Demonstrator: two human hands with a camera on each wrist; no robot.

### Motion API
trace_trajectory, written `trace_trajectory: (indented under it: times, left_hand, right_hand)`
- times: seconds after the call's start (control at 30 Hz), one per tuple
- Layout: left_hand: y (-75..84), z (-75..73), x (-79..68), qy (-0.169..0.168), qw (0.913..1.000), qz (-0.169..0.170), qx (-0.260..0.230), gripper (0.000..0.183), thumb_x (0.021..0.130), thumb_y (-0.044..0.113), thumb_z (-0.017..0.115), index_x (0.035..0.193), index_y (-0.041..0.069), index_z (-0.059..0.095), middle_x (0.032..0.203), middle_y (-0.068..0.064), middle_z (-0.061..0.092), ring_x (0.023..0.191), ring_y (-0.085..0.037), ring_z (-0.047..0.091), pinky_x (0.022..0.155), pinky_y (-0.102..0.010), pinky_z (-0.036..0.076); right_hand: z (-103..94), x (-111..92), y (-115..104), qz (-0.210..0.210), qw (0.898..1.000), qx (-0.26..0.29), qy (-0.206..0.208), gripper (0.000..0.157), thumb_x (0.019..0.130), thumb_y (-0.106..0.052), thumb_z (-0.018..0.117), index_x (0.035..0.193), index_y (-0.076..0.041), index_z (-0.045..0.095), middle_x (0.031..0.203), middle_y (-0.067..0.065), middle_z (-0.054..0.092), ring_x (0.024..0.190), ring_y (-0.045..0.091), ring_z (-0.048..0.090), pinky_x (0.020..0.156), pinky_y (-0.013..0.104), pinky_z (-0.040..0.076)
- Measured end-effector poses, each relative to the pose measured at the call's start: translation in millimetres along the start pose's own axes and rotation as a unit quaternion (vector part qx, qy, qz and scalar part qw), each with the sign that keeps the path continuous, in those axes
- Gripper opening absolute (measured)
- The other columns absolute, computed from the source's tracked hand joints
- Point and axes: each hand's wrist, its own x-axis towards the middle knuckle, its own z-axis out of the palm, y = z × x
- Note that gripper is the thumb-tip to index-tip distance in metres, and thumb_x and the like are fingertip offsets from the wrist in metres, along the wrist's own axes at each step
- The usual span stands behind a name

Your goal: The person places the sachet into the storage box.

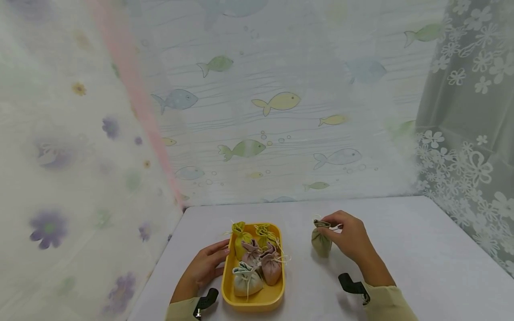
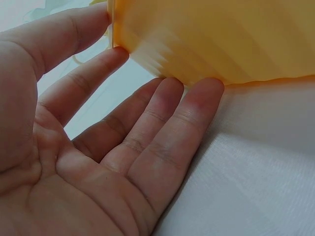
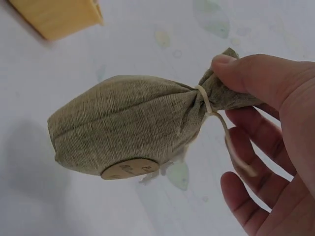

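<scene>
My right hand (image 1: pixel 351 234) pinches the gathered top of an olive-green drawstring pouch (image 1: pixel 321 244), right of the tray. The right wrist view shows the pouch (image 3: pixel 128 123) full-bodied, with a cream cord round its neck and a round tag bearing handwriting low on its side. My left hand (image 1: pixel 206 263) touches the left side of a yellow tray (image 1: pixel 253 306); in the left wrist view its extended fingertips meet the tray wall (image 2: pixel 206 39). Inside the tray are two yellow-green pouches (image 1: pixel 239 245), two mauve pouches (image 1: pixel 271 269) and one pale grey-green pouch (image 1: pixel 246 284).
A white-covered table (image 1: pixel 305 290) lies under the tray and hands. Behind it hangs a fish-patterned sheet (image 1: pixel 241 169), with a flowered sheet (image 1: pixel 80 178) at the left and a lace curtain (image 1: pixel 478 156) at the right. Black wrist mounts (image 1: pixel 206 301) sit at both cuffs.
</scene>
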Motion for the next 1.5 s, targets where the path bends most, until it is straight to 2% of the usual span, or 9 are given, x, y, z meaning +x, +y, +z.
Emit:
trace_trajectory:
  times: [0.17,0.47,0.63,0.87,1.07,1.5]
  left_hand:
    - [0.6,-0.7,0.9,-0.005,1.0000,-0.001,0.006,0.072,0.092,0.040,0.078,0.155,0.017,0.050,0.159,-0.014,0.048,0.121,-0.023,0.068,0.096,-0.044,0.061]
    - [-0.3,-1.5,1.2,-0.005,1.0000,-0.005,0.006,0.073,0.091,0.041,0.078,0.154,0.017,0.051,0.158,-0.014,0.049,0.120,-0.023,0.069,0.096,-0.045,0.061]
    - [-0.8,-1.1,0.9,0.000,1.0000,-0.007,0.004,0.073,0.090,0.040,0.079,0.154,0.017,0.052,0.158,-0.014,0.049,0.120,-0.022,0.068,0.096,-0.045,0.061]
    - [-0.8,-0.8,1.3,0.000,0.9999,-0.007,0.009,0.075,0.090,0.041,0.079,0.155,0.017,0.050,0.160,-0.015,0.046,0.123,-0.022,0.067,0.096,-0.045,0.060]
    - [-0.4,-0.3,1.5,-0.002,1.0000,-0.006,0.005,0.074,0.091,0.041,0.078,0.155,0.016,0.050,0.160,-0.014,0.047,0.123,-0.021,0.067,0.096,-0.044,0.060]
    - [0.3,-1.0,1.1,-0.005,1.0000,-0.004,-0.002,0.070,0.093,0.039,0.077,0.153,0.015,0.052,0.157,-0.013,0.051,0.122,-0.020,0.067,0.097,-0.044,0.060]
  right_hand:
    - [-0.7,-0.2,-8.3,-0.021,0.999,-0.001,0.024,0.018,0.081,-0.024,0.090,0.095,-0.026,0.078,0.090,-0.014,0.071,0.085,0.010,0.064,0.075,0.034,0.058]
    - [-1.2,-1.7,-25.9,-0.028,0.999,0.021,0.035,0.022,0.078,-0.028,0.092,0.090,-0.026,0.075,0.085,-0.014,0.069,0.078,0.008,0.063,0.066,0.023,0.054]
    - [-1.2,-2.8,-37.2,-0.044,0.998,0.038,0.037,0.022,0.077,-0.030,0.093,0.088,-0.027,0.073,0.082,-0.015,0.068,0.075,0.006,0.062,0.066,0.026,0.056]
    - [1.5,-4.9,-55.2,-0.051,0.997,0.061,0.020,0.026,0.077,-0.032,0.093,0.085,-0.030,0.069,0.079,-0.016,0.065,0.072,0.005,0.063,0.065,0.031,0.059]
    - [5.5,-7.8,-68.3,-0.057,0.996,0.073,0.005,0.026,0.077,-0.035,0.092,0.084,-0.031,0.067,0.077,-0.017,0.064,0.070,0.004,0.061,0.063,0.025,0.056]
    - [17.1,-15.9,-93.9,-0.077,0.993,0.084,-0.019,0.026,0.077,-0.038,0.092,0.080,-0.033,0.066,0.072,-0.020,0.063,0.065,0.000,0.061,0.057,0.023,0.055]
